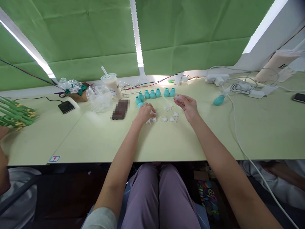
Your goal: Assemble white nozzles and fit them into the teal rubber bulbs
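Head view: note translucent piece (pixel 177 99) pinched in right hand (pixel 190 108), above tabletop (pixel 176 143). Note left hand (pixel 144 113), curled at white pieces (pixel 164 119); cannot tell whether gripping. Locate teal bulbs (pixel 152 94) beyond white pieces.

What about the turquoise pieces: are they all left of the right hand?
No, one turquoise piece lies well to the right of the right hand.

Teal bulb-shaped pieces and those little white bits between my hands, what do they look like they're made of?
The teal pieces look like smooth plastic or maybe rubber, slightly shiny: even colour, rounded sides, soft highlights. The white bits may be thin plastic or film, judging by their pale, irregular shapes, but they're too small to be sure.
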Action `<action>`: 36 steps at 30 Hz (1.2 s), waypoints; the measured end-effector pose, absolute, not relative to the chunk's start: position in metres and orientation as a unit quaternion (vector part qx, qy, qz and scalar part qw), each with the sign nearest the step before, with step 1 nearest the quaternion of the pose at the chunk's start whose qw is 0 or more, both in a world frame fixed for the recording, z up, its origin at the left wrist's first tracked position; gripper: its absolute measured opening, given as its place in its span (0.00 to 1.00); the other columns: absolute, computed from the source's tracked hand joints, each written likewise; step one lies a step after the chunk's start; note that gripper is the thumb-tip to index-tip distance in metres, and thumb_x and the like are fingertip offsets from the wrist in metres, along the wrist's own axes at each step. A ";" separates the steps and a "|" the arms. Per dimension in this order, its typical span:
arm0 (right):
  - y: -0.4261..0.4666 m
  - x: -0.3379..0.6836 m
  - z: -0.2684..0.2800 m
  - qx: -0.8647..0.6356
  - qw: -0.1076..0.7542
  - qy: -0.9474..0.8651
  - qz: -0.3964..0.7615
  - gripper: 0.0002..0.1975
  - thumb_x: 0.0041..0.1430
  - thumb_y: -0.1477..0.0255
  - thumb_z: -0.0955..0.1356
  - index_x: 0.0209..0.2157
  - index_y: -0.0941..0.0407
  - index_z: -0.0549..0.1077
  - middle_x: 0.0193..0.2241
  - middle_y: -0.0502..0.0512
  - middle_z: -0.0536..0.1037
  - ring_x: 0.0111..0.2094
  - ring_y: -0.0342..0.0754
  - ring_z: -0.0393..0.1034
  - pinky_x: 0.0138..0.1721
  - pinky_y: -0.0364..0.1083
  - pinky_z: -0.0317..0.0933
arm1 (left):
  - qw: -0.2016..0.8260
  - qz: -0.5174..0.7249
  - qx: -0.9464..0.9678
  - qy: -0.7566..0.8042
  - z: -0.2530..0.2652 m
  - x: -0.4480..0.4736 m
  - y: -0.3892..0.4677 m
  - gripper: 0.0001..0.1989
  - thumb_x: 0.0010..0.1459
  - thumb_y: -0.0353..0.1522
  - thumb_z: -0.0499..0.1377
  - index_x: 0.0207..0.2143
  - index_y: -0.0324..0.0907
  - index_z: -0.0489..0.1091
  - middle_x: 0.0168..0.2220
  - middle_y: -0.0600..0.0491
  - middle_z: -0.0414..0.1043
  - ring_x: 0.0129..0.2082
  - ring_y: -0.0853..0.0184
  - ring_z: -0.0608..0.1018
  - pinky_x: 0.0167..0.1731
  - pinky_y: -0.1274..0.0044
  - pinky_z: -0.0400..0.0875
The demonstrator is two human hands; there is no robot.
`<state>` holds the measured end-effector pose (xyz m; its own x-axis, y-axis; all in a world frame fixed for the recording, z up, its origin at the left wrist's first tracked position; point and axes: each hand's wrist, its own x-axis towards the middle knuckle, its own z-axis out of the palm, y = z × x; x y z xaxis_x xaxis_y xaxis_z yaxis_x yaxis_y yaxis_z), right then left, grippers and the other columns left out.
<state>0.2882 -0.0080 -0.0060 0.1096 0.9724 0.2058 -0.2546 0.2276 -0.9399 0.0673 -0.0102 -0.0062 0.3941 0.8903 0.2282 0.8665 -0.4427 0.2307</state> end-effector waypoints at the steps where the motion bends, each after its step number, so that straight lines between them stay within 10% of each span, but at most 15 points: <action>1: -0.008 0.288 -0.006 -0.393 0.632 -0.461 0.483 0.15 0.47 0.58 0.71 0.33 0.54 0.75 0.33 0.52 0.79 0.37 0.47 0.75 0.46 0.48 0.68 | 0.032 0.164 0.839 0.519 -0.006 0.067 -0.010 0.05 0.46 0.30 0.65 0.29 0.42 0.76 0.38 0.48 0.74 0.42 0.58 0.70 0.39 0.71 0.63; 15: -0.008 0.283 -0.011 -0.365 0.580 -0.472 0.555 0.13 0.47 0.62 0.72 0.34 0.54 0.75 0.34 0.52 0.80 0.34 0.44 0.75 0.42 0.44 0.70 | 0.141 0.444 0.804 0.369 0.000 0.090 -0.020 0.09 0.48 0.34 0.63 0.33 0.40 0.70 0.30 0.53 0.69 0.27 0.72 0.70 0.28 0.80 0.66; 36: -0.025 0.272 -0.006 -0.318 0.439 -0.553 0.633 0.14 0.49 0.60 0.70 0.35 0.54 0.75 0.34 0.52 0.78 0.35 0.45 0.74 0.44 0.47 0.68 | 0.084 0.428 0.839 0.327 0.006 0.104 -0.035 0.10 0.57 0.30 0.53 0.39 0.43 0.73 0.34 0.50 0.65 0.31 0.70 0.69 0.32 0.78 0.66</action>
<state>0.2716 -0.0247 -0.0064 -0.4124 0.9072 0.0828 -0.2032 -0.0030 -0.9791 0.1039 -0.0347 0.0061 0.4204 0.6197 0.6628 0.4763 -0.7724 0.4201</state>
